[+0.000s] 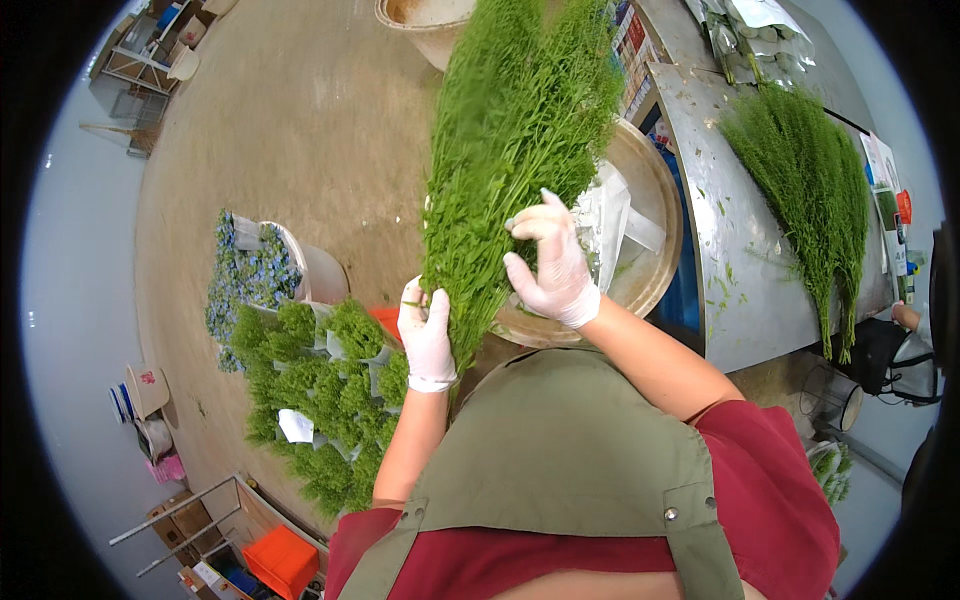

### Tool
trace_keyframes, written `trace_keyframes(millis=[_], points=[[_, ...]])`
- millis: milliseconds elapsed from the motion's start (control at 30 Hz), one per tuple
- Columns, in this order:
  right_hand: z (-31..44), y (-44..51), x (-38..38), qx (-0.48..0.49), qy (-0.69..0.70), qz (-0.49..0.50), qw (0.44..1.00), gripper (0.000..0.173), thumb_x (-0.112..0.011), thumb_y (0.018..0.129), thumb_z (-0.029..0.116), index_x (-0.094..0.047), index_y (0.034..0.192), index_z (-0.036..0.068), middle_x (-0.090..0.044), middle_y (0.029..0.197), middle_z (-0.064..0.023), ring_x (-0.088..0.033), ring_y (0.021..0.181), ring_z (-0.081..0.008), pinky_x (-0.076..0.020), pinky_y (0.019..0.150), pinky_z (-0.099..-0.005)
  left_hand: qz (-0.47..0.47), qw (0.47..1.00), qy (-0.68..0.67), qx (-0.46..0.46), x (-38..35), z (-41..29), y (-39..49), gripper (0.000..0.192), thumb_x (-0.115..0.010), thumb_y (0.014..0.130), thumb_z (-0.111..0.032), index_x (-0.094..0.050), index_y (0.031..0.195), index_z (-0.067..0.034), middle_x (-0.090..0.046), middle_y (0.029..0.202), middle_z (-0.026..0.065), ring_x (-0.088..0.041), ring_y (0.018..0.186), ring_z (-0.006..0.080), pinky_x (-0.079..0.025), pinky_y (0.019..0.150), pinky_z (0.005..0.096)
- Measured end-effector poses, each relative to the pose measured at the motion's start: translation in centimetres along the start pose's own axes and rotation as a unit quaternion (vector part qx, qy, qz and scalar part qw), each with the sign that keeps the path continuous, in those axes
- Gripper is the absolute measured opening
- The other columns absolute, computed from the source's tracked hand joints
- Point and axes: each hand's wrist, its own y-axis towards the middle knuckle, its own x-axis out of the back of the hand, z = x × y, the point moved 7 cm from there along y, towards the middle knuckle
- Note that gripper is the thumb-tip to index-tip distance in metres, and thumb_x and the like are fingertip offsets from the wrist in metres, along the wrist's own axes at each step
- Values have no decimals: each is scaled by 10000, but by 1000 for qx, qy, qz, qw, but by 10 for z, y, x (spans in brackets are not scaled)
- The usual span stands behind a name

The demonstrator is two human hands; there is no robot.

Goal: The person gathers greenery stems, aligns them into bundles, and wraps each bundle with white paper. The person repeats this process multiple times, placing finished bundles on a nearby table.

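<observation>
A large bunch of feathery green stems (517, 112) stretches in front of me, its thinner stem ends towards my apron. My left hand (429, 330), in a thin white glove, grips the bunch's left side low down, with the thumb upright along the stems. My right hand (551, 259), gloved too, is at the right side of the bunch with its fingers apart and curved; whether the fingertips touch the leaves is not plain. Under and to the right of the bunch is a big round tub (667, 225) with white wrappers (604, 214) in it.
On my right a metal table (720, 262) bears another green bunch (802, 180) and scattered leaf bits. Wrapped green bunches (322, 390) and a bucket (319, 266) with blue flowers (255, 270) stand at left. Another bucket (431, 37) stands ahead. Part of a person's hand (905, 316) shows far right.
</observation>
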Motion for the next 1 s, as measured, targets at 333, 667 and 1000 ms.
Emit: trace_keyframes(millis=[333,667,1000], points=[[19,8,-17,-8,-44,65,997,362,-650,776,129,-622,1137,116,-565,1031,-86,-544,1005,-293,-399,951,-417,-24,997,-51,48,40,-7,0,308,-564,956,-86,-506,1248,-9,-596,1155,53,-560,1018,130,-445,913,278],[2,10,-41,-104,-63,137,983,177,-617,813,165,-600,940,43,-611,760,-126,-613,840,-316,-452,843,-423,25,994,-104,31,54,-27,-9,375,-506,968,-99,-455,1331,-17,-597,1233,116,-618,1055,220,-510,916,367],[1,6,-66,-180,-110,143,967,216,-622,771,207,-601,885,25,-620,838,-134,-597,807,-345,-450,774,-450,43,996,-76,18,57,-36,-13,370,-544,951,-102,-458,1297,-7,-603,1216,123,-622,1046,221,-517,908,364]])
